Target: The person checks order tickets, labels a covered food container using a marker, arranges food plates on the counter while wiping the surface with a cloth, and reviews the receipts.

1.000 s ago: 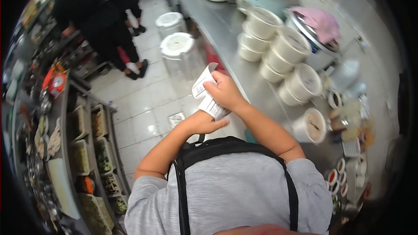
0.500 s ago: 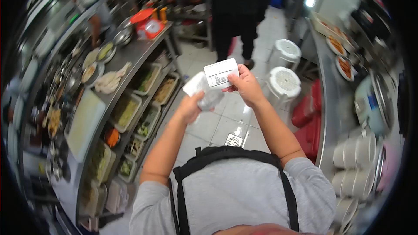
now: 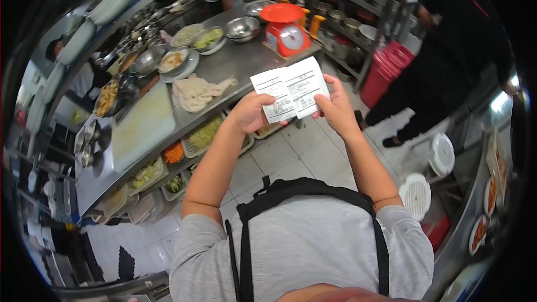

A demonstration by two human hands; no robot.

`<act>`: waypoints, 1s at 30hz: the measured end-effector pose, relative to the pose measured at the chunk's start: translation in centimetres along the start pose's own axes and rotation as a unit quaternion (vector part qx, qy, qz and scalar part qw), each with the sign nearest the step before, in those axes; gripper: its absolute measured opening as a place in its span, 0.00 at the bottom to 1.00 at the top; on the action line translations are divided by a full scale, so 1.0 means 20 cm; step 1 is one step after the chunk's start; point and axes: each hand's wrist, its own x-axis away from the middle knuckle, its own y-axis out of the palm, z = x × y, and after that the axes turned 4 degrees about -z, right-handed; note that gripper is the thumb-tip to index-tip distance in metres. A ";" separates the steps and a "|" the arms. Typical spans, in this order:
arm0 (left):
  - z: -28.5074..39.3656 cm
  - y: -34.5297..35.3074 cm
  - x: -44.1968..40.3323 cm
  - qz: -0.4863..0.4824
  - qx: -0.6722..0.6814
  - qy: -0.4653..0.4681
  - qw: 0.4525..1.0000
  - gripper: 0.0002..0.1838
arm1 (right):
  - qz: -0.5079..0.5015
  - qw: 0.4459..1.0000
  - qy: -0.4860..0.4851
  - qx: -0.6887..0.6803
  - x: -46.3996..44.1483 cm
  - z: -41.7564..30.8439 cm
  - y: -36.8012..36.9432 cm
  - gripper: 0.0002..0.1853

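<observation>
Two white printed paper slips (image 3: 302, 86) are held up side by side before my chest, overlapping at their inner edges. My left hand (image 3: 253, 113) pinches the left slip (image 3: 271, 86) by its lower left side, thumb on top. On the other side, my right hand (image 3: 335, 106) is closed on the right slip, its thumb over the lower right edge. The print faces me but is too small to read. Beyond the hands is a steel counter with a red dial scale (image 3: 286, 36), and a pale piece of raw poultry (image 3: 200, 93) lies left of my left hand.
On the left counter (image 3: 218, 70) are a cutting board (image 3: 144, 120) and metal bowls (image 3: 241, 29); food tubs (image 3: 204, 135) sit below. A person in black (image 3: 447, 50) stands at right, near a red bin (image 3: 387, 64). White stools (image 3: 415, 196) stand right, beside a counter with plated food (image 3: 479, 234).
My view has swung left toward the counter with the scale. The slips, earlier angled and partly blurred, are now spread side by side. The person in black appears farther right.
</observation>
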 end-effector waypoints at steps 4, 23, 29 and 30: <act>0.30 -0.25 -0.11 0.149 -0.186 0.087 0.967 0.15 | -0.011 0.999 -0.033 -0.017 -0.36 0.10 0.00 0.20; 2.78 -0.63 -0.49 0.406 -0.299 0.410 0.760 0.09 | 0.133 0.991 0.012 0.006 -0.98 0.48 0.00 0.21; 2.97 -0.69 -0.48 0.411 -0.277 0.450 0.743 0.12 | 0.145 0.989 0.030 -0.010 -0.96 0.58 0.00 0.21; 2.99 -0.70 -0.47 0.418 -0.291 0.447 0.736 0.13 | 0.148 0.988 0.039 -0.013 -0.95 0.60 -0.01 0.21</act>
